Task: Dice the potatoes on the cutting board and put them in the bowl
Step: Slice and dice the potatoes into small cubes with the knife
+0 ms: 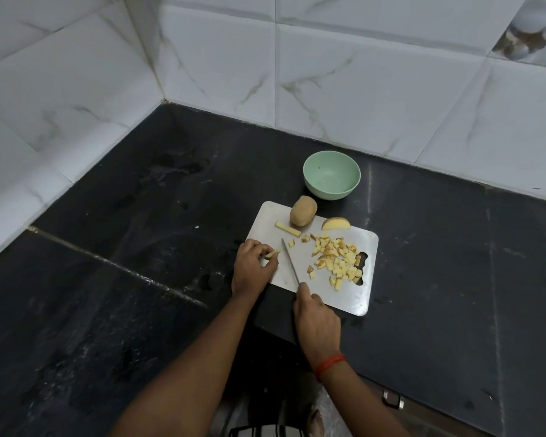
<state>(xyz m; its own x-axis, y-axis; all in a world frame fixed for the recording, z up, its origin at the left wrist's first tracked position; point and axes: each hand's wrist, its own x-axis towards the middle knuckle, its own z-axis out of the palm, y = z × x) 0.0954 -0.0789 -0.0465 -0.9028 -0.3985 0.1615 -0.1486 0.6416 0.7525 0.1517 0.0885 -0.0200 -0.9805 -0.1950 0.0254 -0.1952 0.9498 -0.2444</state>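
Brushed metal cutting board (356,298), matt green bowl (331,187), dark stone counter (108,310)

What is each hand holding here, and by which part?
The left hand pinches a potato strip by the end away from the blade; the right hand grips the knife by its handle.

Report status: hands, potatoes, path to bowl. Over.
Left hand pinches potato strip, right hand grips knife, blade beside it. Diced pile on cutting board; bowl empty. Whole potato, wedge, second strip uncut. Path to bowl open.
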